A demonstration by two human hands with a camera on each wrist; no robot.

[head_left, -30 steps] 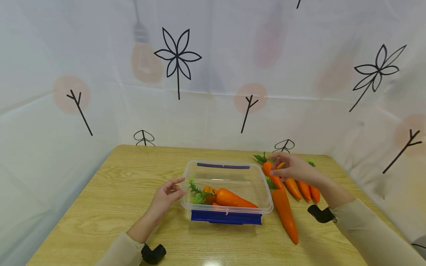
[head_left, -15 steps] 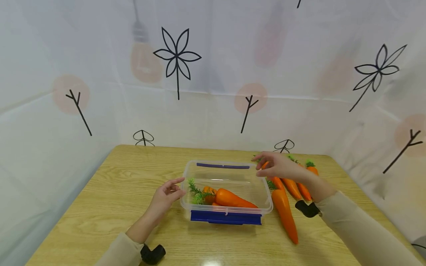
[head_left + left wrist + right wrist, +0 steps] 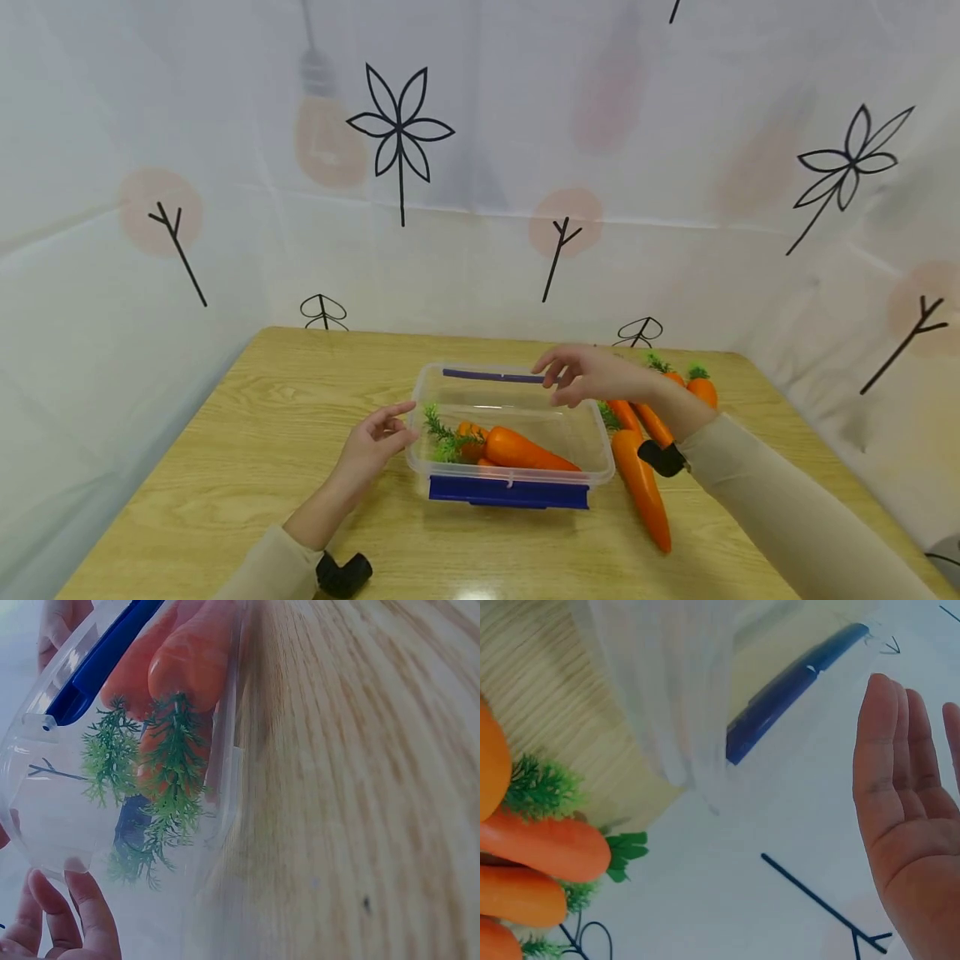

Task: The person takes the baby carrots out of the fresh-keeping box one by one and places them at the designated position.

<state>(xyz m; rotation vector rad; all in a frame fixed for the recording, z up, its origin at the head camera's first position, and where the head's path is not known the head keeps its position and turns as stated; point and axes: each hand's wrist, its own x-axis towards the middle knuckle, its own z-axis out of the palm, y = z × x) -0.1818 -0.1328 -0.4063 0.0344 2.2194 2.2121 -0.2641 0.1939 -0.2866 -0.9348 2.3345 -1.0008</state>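
A clear plastic container (image 3: 609, 454) with blue clip latches stands open-topped on the table. Inside lie orange carrots (image 3: 528, 450) with feathery green tops, gathered toward its near left; the left wrist view shows the carrots (image 3: 191, 660) through the clear wall. My left hand (image 3: 372, 442) touches the container's left rim with its fingertips, fingers loosely bent. Over the container's back right corner hovers my right hand (image 3: 588, 375), holding nothing. In the right wrist view the right hand (image 3: 915, 810) has its fingers extended, apart from the container.
One large carrot (image 3: 641, 492) lies right of the container, its tip pointing toward the front. Several more carrots (image 3: 702, 390) lie at the back right, partly hidden by the right forearm. A printed white cloth (image 3: 465, 275) hangs behind the wooden table (image 3: 262, 433).
My right hand has moved left from above the loose carrots to over the container's back right corner. The left hand, the container and the carrots have stayed in place.
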